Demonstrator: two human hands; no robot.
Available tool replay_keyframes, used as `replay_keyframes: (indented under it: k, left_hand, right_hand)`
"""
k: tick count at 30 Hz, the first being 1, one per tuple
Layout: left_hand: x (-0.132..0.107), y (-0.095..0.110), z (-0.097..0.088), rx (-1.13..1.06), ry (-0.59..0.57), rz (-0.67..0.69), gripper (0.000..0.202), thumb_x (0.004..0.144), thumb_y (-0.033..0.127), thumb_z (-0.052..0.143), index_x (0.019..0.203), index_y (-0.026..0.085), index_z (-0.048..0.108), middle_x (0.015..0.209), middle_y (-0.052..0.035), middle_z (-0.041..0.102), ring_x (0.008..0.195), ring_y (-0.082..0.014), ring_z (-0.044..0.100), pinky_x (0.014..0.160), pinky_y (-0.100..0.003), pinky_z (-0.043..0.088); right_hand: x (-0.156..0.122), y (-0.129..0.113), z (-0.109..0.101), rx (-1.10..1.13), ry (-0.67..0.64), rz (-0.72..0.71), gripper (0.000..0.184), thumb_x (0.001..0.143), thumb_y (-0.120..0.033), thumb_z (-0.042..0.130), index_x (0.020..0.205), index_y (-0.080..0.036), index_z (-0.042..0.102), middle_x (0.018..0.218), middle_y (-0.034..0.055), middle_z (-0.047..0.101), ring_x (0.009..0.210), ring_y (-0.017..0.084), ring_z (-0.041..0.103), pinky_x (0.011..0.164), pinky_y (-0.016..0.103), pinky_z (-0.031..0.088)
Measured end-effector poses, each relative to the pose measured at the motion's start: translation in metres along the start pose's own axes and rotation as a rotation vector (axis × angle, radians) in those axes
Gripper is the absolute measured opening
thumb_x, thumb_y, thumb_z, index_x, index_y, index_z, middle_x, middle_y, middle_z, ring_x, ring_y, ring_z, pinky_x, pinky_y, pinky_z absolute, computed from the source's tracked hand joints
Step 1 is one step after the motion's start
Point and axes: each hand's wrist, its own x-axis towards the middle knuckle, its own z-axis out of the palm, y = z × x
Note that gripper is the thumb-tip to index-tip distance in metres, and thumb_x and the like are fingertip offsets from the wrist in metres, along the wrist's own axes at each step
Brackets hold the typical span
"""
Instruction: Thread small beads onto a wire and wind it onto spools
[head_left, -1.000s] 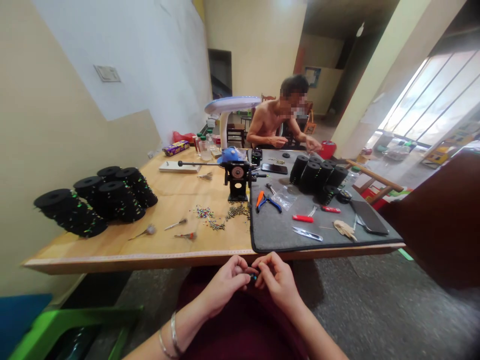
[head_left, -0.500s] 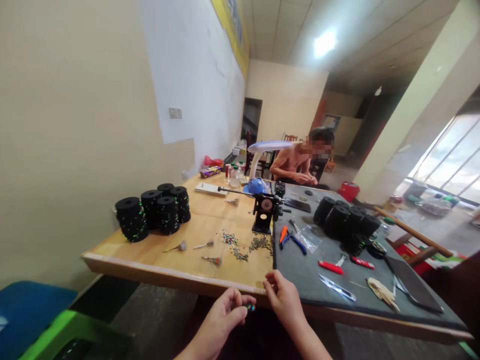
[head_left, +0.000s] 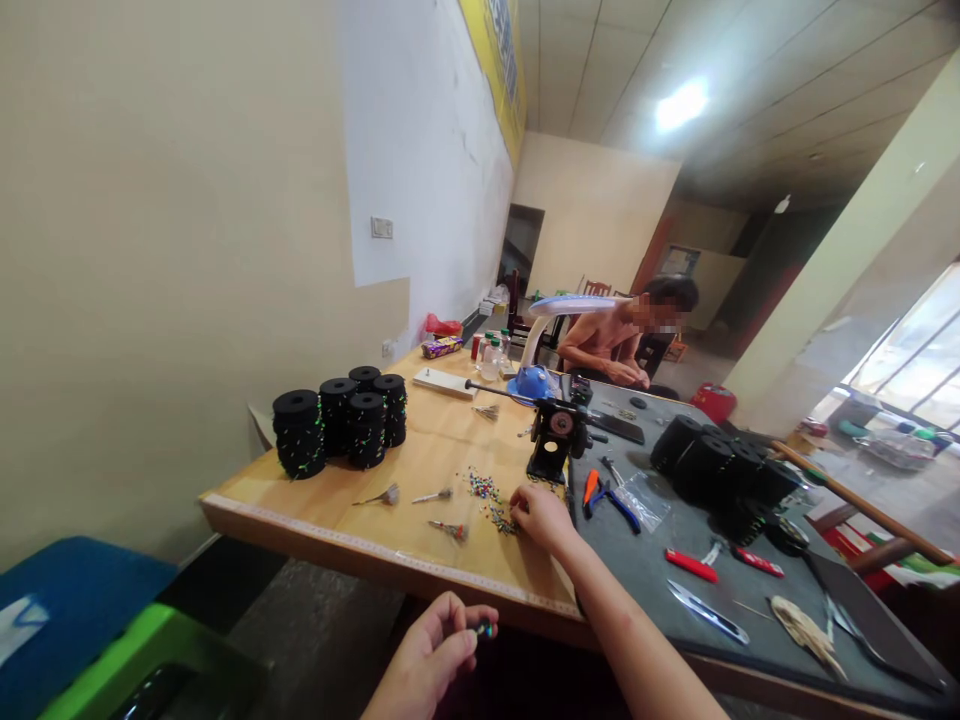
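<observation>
Lightly, the left hand (head_left: pixel 431 655) pinches a tiny glossy bead (head_left: pixel 484 630) between its fingertips, while the curled right hand (head_left: pixel 541 518) sits at the scattered colored beads (head_left: pixel 489 503) on the pale plywood table (head_left: pixel 337 535), its grip unclear.

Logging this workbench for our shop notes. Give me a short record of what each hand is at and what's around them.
Left hand: pinching a small multicoloured bead
Right hand: nearest to loose coloured beads on the wooden table
Nearby: pliers on a grey mat; stacked black spools
Other person: seated person at the table's far end
</observation>
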Motion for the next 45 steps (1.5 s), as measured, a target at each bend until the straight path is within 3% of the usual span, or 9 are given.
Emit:
replay_keyframes:
  k: [9, 21, 24, 27, 30, 33, 40, 45]
  left_hand:
    - [-0.008, 0.014, 0.006, 0.021, -0.049, 0.015, 0.021, 0.071, 0.027, 0.065, 0.067, 0.02, 0.046, 0.1, -0.0106, 0.067, 0.094, -0.0228, 0.057, 0.072, -0.03, 0.037]
    - [-0.002, 0.01, 0.0, 0.025, -0.042, 0.027, 0.019, 0.072, 0.026, 0.064, 0.069, 0.02, 0.046, 0.101, -0.0084, 0.067, 0.093, -0.0206, 0.057, 0.073, -0.029, 0.038]
    - [-0.001, 0.009, -0.004, 0.068, 0.003, 0.082, 0.02, 0.073, 0.023, 0.064, 0.068, 0.02, 0.045, 0.102, -0.0081, 0.067, 0.088, -0.0192, 0.057, 0.075, -0.029, 0.038]
    - [-0.001, 0.01, -0.005, 0.126, 0.031, 0.153, 0.021, 0.073, 0.023, 0.064, 0.069, 0.021, 0.043, 0.103, -0.008, 0.068, 0.096, -0.0217, 0.057, 0.084, -0.032, 0.037]
    - [-0.002, 0.012, -0.001, 0.168, 0.008, 0.219, 0.022, 0.075, 0.025, 0.063, 0.07, 0.021, 0.042, 0.108, -0.0092, 0.067, 0.106, -0.0252, 0.055, 0.092, -0.036, 0.036]
    - [-0.003, 0.012, 0.004, 0.221, -0.015, 0.268, 0.023, 0.076, 0.026, 0.062, 0.069, 0.021, 0.041, 0.109, -0.0107, 0.066, 0.109, -0.0271, 0.054, 0.095, -0.039, 0.036]
    - [-0.002, 0.006, 0.009, 0.407, 0.018, 0.374, 0.02, 0.077, 0.023, 0.061, 0.07, 0.022, 0.042, 0.111, -0.0115, 0.064, 0.109, -0.0269, 0.054, 0.095, -0.037, 0.037]
    - [-0.003, 0.005, 0.014, 0.437, 0.045, 0.378, 0.02, 0.074, 0.024, 0.063, 0.069, 0.022, 0.043, 0.111, -0.0106, 0.065, 0.108, -0.0274, 0.055, 0.094, -0.035, 0.039]
  right_hand:
    - [0.015, 0.0, 0.0, -0.059, -0.104, 0.018, 0.014, 0.069, -0.017, 0.062, 0.078, -0.023, 0.071, 0.081, 0.002, 0.073, 0.077, 0.018, 0.064, 0.06, 0.022, 0.036]
    - [0.011, -0.008, -0.008, 0.037, -0.066, -0.024, 0.009, 0.071, -0.015, 0.061, 0.072, -0.02, 0.069, 0.077, 0.0044, 0.072, 0.074, 0.019, 0.062, 0.062, 0.023, 0.037]
    - [-0.011, -0.016, -0.016, 0.133, -0.04, -0.062, 0.01, 0.079, -0.02, 0.056, 0.078, -0.018, 0.066, 0.079, 0.0041, 0.07, 0.074, 0.017, 0.061, 0.064, 0.023, 0.04]
    - [-0.055, -0.029, -0.023, 0.281, -0.039, -0.133, 0.014, 0.086, -0.025, 0.05, 0.08, -0.019, 0.061, 0.08, 0.0017, 0.068, 0.074, 0.015, 0.06, 0.066, 0.022, 0.043]
    - [-0.102, -0.047, -0.023, 0.742, -0.052, -0.154, 0.013, 0.087, -0.026, 0.05, 0.078, -0.02, 0.057, 0.089, 0.0035, 0.067, 0.071, 0.015, 0.06, 0.063, 0.024, 0.047]
    - [-0.132, -0.06, -0.016, 0.945, -0.058, -0.078, 0.015, 0.087, -0.03, 0.052, 0.076, -0.02, 0.054, 0.095, 0.0059, 0.065, 0.072, 0.016, 0.06, 0.061, 0.025, 0.049]
    - [-0.139, -0.062, -0.012, 0.916, 0.035, -0.063, 0.015, 0.085, -0.027, 0.054, 0.072, -0.019, 0.054, 0.09, 0.0057, 0.066, 0.085, 0.02, 0.06, 0.075, 0.028, 0.046]
    - [-0.14, -0.061, -0.017, 0.869, 0.067, -0.073, 0.014, 0.084, -0.024, 0.055, 0.071, -0.02, 0.055, 0.086, 0.0053, 0.066, 0.08, 0.02, 0.06, 0.074, 0.029, 0.045]
